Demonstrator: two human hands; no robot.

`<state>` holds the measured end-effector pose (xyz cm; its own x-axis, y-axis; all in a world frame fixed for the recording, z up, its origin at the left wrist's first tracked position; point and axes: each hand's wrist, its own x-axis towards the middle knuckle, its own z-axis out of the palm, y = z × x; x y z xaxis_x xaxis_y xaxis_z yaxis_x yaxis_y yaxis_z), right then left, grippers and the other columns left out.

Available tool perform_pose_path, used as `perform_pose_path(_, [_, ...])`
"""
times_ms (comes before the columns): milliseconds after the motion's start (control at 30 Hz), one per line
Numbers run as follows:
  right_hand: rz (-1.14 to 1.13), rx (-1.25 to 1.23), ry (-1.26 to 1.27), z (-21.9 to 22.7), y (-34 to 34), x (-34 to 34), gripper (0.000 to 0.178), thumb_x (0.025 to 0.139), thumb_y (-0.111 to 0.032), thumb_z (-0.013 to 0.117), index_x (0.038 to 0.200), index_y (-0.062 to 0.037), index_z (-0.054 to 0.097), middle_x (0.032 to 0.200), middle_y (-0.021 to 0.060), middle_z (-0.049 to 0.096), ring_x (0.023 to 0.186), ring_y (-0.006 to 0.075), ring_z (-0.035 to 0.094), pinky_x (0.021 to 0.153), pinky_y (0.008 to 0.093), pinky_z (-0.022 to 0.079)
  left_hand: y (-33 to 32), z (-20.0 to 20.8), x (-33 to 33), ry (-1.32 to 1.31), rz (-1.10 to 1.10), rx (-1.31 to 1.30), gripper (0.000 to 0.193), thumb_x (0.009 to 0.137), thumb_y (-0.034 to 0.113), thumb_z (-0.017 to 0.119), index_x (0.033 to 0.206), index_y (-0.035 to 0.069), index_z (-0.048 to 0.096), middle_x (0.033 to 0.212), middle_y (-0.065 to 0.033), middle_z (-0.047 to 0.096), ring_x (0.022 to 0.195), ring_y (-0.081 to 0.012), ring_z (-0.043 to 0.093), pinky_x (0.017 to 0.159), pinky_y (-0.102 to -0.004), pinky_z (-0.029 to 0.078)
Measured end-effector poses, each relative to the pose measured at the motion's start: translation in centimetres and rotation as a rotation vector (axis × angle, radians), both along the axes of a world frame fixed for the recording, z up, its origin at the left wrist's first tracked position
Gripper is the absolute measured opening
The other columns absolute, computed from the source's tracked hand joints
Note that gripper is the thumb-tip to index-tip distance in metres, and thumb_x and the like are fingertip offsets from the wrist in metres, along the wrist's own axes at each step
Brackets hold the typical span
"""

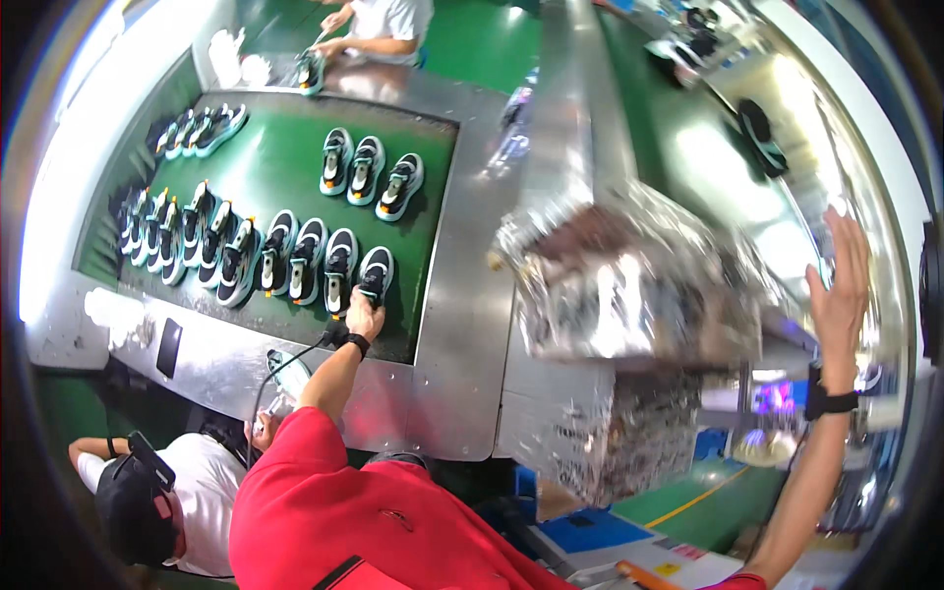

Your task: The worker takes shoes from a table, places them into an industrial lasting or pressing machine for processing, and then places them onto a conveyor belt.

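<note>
My left hand (366, 317) is closed round the near end of a black-and-white sneaker (377, 267) with pale teal trim. That shoe stands at the right end of a long row on the green conveyor belt (285, 157). Just left of it is another sneaker (340, 265) of the same kind, with an orange tip at its near end. Far out to the right, my right hand (844, 270) is raised with its fingers stretched out and nothing in it. It is beside a bright metal-edged line that carries a dark shoe (759, 133).
Foil-wrapped equipment (629, 295) stands between my arms. Three sneakers (366, 169) sit farther up the belt. A co-worker in a dark cap (138, 501) sits at lower left, near a shoe on the metal ledge (413, 408). Another person (383, 34) handles a shoe across the belt.
</note>
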<state>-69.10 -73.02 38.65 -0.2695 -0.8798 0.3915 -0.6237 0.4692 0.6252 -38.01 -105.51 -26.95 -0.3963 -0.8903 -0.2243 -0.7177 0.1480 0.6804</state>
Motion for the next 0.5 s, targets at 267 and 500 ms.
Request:
perform_pose_path(267, [0.013,0.471,0.248,-1.1,-24.0,-18.1,0.096,0.065,0.018,0.061,0.150,-0.0172,0.031,0.153,0.0033,0.034,0.145,0.0261,0.024,0.121,0.0438,0.017,1.1,3.3,-0.6,0.071,0.208,0.054,0.071,0.079,0.027,0.073,0.139,0.010,0.038,0.116,-0.0231,0.062,0.100,-0.0453,0.061,0.085,-0.0497,0.048])
perform_pose_path(500, [-0.034,0.427,-0.080,-1.2,-29.2,-25.0,0.053,0.074,-0.014,0.064,0.125,-0.0011,0.057,0.121,0.0236,0.060,0.117,0.0396,0.054,0.104,0.0426,0.040,0.8,3.4,-1.3,0.103,0.190,-0.016,0.068,0.080,0.023,0.071,0.139,0.010,0.040,0.109,-0.0193,0.065,0.091,-0.0429,0.064,0.077,-0.0471,0.051])
